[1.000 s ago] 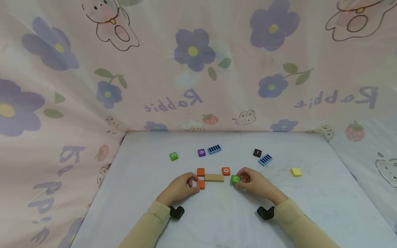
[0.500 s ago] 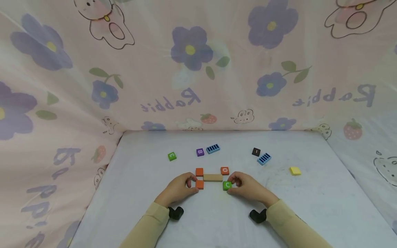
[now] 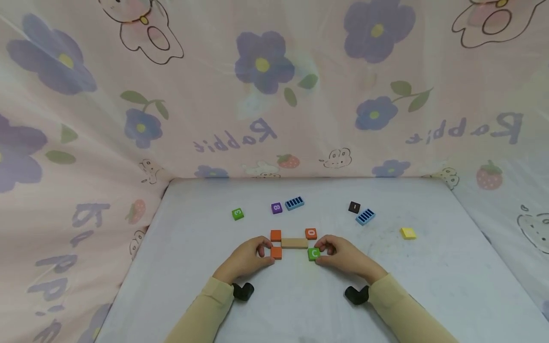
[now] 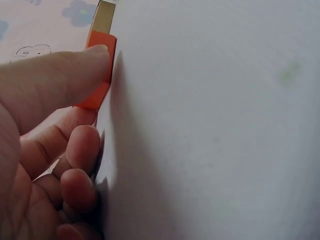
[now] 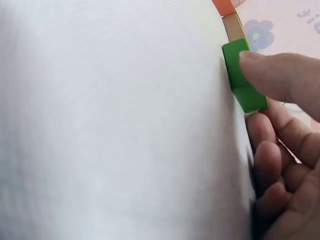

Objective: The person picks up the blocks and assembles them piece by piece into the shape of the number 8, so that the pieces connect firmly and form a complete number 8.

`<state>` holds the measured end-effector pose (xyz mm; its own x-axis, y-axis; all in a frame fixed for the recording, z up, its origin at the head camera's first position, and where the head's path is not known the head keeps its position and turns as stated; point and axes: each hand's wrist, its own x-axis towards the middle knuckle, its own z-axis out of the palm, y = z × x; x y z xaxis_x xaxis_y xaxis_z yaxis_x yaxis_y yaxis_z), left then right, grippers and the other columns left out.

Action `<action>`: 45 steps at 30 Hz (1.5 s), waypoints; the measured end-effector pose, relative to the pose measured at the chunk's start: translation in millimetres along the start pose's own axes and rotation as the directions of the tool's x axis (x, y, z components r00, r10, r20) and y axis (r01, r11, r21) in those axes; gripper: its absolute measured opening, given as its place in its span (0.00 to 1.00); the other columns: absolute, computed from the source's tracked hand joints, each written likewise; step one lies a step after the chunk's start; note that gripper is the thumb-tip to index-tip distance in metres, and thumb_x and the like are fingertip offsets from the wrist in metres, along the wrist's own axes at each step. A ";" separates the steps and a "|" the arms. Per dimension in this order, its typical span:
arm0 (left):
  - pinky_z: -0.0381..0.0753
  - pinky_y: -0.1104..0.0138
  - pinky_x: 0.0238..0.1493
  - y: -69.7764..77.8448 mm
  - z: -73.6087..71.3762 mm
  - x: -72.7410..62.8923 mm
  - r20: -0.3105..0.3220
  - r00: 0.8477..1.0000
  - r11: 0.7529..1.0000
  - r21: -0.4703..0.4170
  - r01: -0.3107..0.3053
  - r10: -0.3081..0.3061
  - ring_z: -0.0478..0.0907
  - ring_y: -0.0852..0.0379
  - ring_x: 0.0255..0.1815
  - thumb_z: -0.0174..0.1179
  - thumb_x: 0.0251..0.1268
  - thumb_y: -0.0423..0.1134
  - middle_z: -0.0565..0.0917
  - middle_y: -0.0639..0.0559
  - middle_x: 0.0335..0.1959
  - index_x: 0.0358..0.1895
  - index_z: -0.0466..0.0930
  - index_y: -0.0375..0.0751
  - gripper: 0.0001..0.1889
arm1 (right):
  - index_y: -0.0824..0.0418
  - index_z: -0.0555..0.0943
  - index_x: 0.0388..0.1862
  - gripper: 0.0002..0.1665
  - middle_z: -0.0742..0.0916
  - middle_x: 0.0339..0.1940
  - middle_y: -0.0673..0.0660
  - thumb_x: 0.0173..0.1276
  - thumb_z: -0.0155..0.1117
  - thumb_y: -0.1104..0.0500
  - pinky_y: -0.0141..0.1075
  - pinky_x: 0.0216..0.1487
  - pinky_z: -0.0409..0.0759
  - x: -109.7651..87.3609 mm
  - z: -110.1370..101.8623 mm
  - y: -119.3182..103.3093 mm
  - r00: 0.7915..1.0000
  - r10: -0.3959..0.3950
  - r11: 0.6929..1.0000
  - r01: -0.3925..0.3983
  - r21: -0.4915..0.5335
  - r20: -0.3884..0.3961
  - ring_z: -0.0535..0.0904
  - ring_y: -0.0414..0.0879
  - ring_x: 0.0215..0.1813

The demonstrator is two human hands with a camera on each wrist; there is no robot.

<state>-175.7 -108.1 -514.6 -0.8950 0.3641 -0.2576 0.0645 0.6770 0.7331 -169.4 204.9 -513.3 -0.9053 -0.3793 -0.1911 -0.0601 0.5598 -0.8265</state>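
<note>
My left hand (image 3: pixel 249 257) pinches an orange square block (image 3: pixel 276 253) between thumb and fingers; the left wrist view shows the thumb across its near side. A second orange block (image 3: pixel 276 235) lies just behind it. From these two, a plain wooden bar (image 3: pixel 294 243) runs to the right. My right hand (image 3: pixel 345 255) pinches a green block marked C (image 3: pixel 314 254) at the bar's front right corner, its thumb on the block's green side (image 5: pixel 234 65). Behind that corner sits an orange block marked 0 (image 3: pixel 310 233).
Farther back lie a green 3 block (image 3: pixel 238 214), a purple 8 block (image 3: pixel 276 207), a blue striped block (image 3: pixel 294 203), a black block (image 3: pixel 354 207) and another blue striped block (image 3: pixel 365 216). A yellow block (image 3: pixel 408 233) is at the right. Patterned cloth (image 3: pixel 266 105) bounds the white table.
My right hand has moved left and slightly toward me, bringing the green C block to the bar's front right corner. The left hand stays on its orange block.
</note>
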 end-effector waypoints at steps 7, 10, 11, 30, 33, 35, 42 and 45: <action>0.68 0.64 0.30 0.8 -0.3 -0.8 -0.004 1.000 1.000 0.019 -0.004 0.004 0.70 0.57 0.31 0.68 0.58 0.51 0.74 0.55 0.30 0.49 0.77 0.57 0.17 | 0.54 0.79 0.43 0.17 0.78 0.34 0.53 0.57 0.75 0.53 0.35 0.38 0.69 -1.4 0.6 -2.5 1.000 0.007 1.000 -0.007 0.004 0.000 0.71 0.48 0.40; 0.68 0.64 0.30 2.1 -0.7 -1.7 -0.006 1.000 1.000 0.017 -0.011 0.011 0.70 0.57 0.31 0.68 0.58 0.51 0.74 0.55 0.30 0.48 0.77 0.57 0.17 | 0.54 0.79 0.44 0.17 0.78 0.34 0.53 0.58 0.74 0.53 0.36 0.38 0.68 -1.6 0.5 -3.4 1.000 0.009 1.000 -0.009 0.004 -0.004 0.71 0.48 0.40; 0.68 0.64 0.30 2.7 -0.9 -2.0 -0.008 1.000 1.000 0.016 -0.009 0.009 0.70 0.57 0.31 0.68 0.58 0.51 0.74 0.55 0.30 0.48 0.77 0.57 0.17 | 0.54 0.79 0.44 0.18 0.78 0.34 0.53 0.58 0.74 0.53 0.36 0.38 0.68 -1.4 0.4 -3.6 1.000 0.010 1.000 -0.010 0.003 -0.005 0.71 0.48 0.40; 0.68 0.63 0.30 2.4 0.2 -1.6 -0.007 1.000 1.000 -0.010 0.007 -0.007 0.71 0.55 0.32 0.68 0.58 0.51 0.74 0.54 0.31 0.49 0.77 0.57 0.17 | 0.53 0.79 0.44 0.19 0.78 0.34 0.52 0.57 0.75 0.49 0.36 0.38 0.69 -2.2 1.7 -1.2 1.000 0.010 1.000 -0.010 0.009 -0.027 0.71 0.48 0.39; 0.68 0.63 0.30 2.6 1.6 -1.8 -0.006 1.000 1.000 -0.007 0.004 -0.004 0.71 0.56 0.32 0.68 0.58 0.52 0.74 0.54 0.31 0.49 0.76 0.57 0.17 | 0.52 0.80 0.45 0.19 0.80 0.35 0.52 0.58 0.74 0.48 0.35 0.38 0.70 -4.9 -1.3 -0.5 1.000 0.013 1.000 -0.013 0.006 -0.024 0.73 0.48 0.39; 0.68 0.63 0.30 2.7 2.6 -1.8 -0.007 1.000 1.000 -0.006 0.001 -0.001 0.71 0.56 0.32 0.68 0.58 0.52 0.74 0.54 0.31 0.49 0.76 0.57 0.17 | 0.52 0.80 0.45 0.18 0.81 0.37 0.50 0.59 0.73 0.48 0.35 0.40 0.72 -6.8 -4.8 0.1 1.000 0.020 1.000 -0.019 0.013 -0.020 0.74 0.47 0.40; 0.68 0.63 0.30 3.2 1.1 -2.7 -0.018 1.000 1.000 -0.002 -0.003 0.003 0.70 0.56 0.32 0.68 0.58 0.51 0.74 0.54 0.31 0.49 0.77 0.57 0.17 | 0.58 0.79 0.49 0.21 0.83 0.39 0.52 0.62 0.70 0.49 0.36 0.41 0.76 -6.0 -27.1 0.8 0.997 0.050 0.999 -0.050 0.007 -0.063 0.77 0.47 0.41; 0.68 0.63 0.30 3.9 0.2 -3.9 -0.019 1.000 1.000 -0.007 0.003 -0.003 0.70 0.55 0.32 0.68 0.58 0.51 0.74 0.54 0.31 0.49 0.77 0.57 0.17 | 0.58 0.78 0.50 0.23 0.83 0.39 0.51 0.62 0.70 0.46 0.36 0.39 0.76 -3.0 -39.4 6.8 0.991 0.063 0.997 -0.068 -0.040 -0.119 0.77 0.46 0.40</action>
<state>-171.9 -106.8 -510.8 -0.9034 0.3498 -0.2480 0.0586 0.6737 0.7367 -183.7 238.9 -497.5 -0.9510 -0.2529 -0.1781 -0.0151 0.6130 -0.7899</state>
